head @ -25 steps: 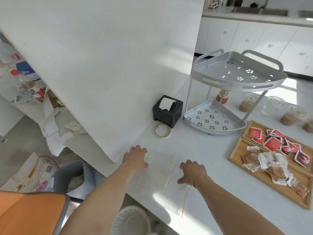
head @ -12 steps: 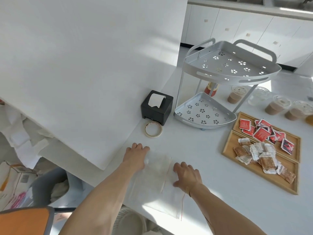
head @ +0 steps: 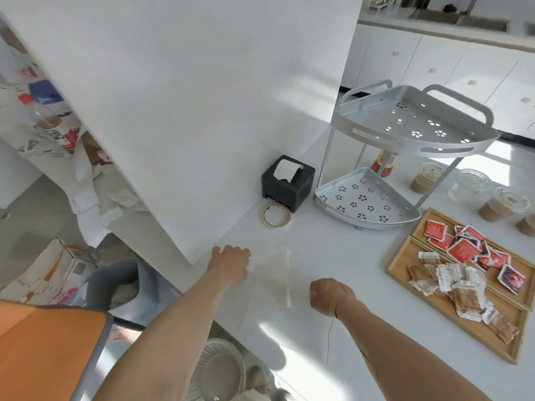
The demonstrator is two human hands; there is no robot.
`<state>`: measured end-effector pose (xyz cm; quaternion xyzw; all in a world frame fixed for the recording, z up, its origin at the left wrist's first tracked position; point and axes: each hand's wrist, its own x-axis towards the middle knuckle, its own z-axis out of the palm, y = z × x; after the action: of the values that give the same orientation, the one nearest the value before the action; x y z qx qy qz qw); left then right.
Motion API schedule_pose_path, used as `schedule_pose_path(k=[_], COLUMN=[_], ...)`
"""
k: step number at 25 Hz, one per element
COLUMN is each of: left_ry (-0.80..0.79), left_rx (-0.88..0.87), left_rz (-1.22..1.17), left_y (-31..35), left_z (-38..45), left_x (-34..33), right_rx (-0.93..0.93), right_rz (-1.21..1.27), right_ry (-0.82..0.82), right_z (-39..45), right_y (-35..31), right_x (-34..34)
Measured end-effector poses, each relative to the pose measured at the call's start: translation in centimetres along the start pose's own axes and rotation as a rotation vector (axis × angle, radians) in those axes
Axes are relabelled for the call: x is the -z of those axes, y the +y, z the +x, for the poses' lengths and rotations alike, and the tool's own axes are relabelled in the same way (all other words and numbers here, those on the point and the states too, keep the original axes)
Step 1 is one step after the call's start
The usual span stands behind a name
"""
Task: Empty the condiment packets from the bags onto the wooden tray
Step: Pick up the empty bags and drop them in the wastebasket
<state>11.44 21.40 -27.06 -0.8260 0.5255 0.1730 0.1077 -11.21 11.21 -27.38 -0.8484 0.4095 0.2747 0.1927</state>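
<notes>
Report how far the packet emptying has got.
Done: red packets and brown packets lie piled on the wooden tray. In hand: the left hand rests on a flat clear bag; the right hand sits curled beside it. Left: apparently nothing; the bag looks empty.

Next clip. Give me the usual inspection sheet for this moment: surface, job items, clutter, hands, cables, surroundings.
Surface: white counter, sunlit patches.
Job's things: wooden tray at right holds red packets and brown and white packets; clear bags lie flat, look empty.
Clutter: tissue box, tape roll, metal rack, lidded cups.
Hands: left hand flat on the bags; right hand curled beside them, grip unclear.
Cables: nothing seen; a red thread hangs at the right wrist.
Surroundings: white board, cabinets, bins below.
</notes>
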Motion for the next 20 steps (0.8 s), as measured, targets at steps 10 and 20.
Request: schedule_pose_path(k=[10,20], left_ry=[0.005,0.061], left_rx=[0.352,0.647], left_rz=[-0.33,-0.629], left_y=[-6.2,-14.1], left_z=[-11.0,-23.6], left_x=[-1.8,-6.0], right_rx=[0.286,0.491], right_rz=[-0.056,-0.133], right_ry=[0.128,0.181], right_z=[-1.0,-3.2], right_y=[-5.3,-18.5], right_x=[3.0,-1.6])
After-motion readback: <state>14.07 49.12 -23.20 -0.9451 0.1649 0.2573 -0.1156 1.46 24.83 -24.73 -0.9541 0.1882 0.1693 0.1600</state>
